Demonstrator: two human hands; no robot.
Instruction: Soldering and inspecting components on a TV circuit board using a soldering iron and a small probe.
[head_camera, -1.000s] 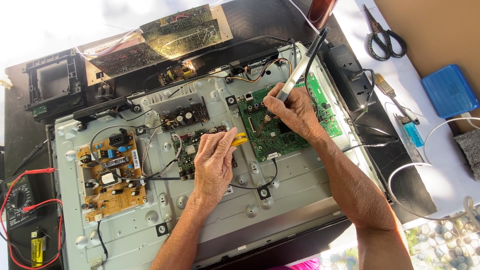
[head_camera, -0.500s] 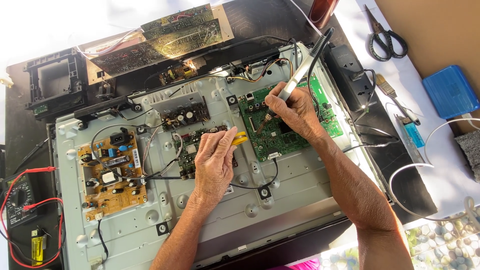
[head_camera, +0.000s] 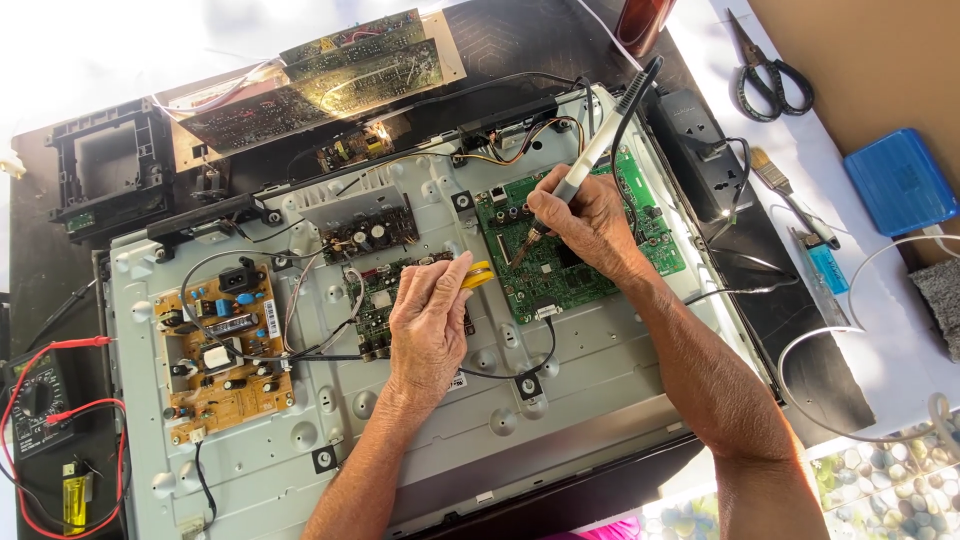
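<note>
1. Nearest the camera, the two forearms are seen reaching up over the grey metal back panel (head_camera: 560, 430) of an opened flat screen that lies on the dark tabletop (head_camera: 800, 350).
2. The left hand (head_camera: 428, 325) is laid flat on the panel, its fingers closed on a yellow tool (head_camera: 478, 274) that is pinched at the thumb side.
3. The right hand (head_camera: 590, 222) is clamped on a soldering iron (head_camera: 585, 165), held like a pen; its long axis runs from the tip at lower left up to the cord at upper right.
4. The tip is set on the green circuit board (head_camera: 560, 275), just left of the right hand and just right of the left; the right hand is the nearer.
5. A black cable (head_camera: 545, 350) loops below the board.
6. Further left a brown power board (head_camera: 222, 350) is mounted, and a multimeter (head_camera: 35, 400) with red leads lies at the edge.
7. Farthest off, scissors (head_camera: 765, 65), a brush (head_camera: 790, 195) and a blue case (head_camera: 895, 185) are laid out at the right.
</note>
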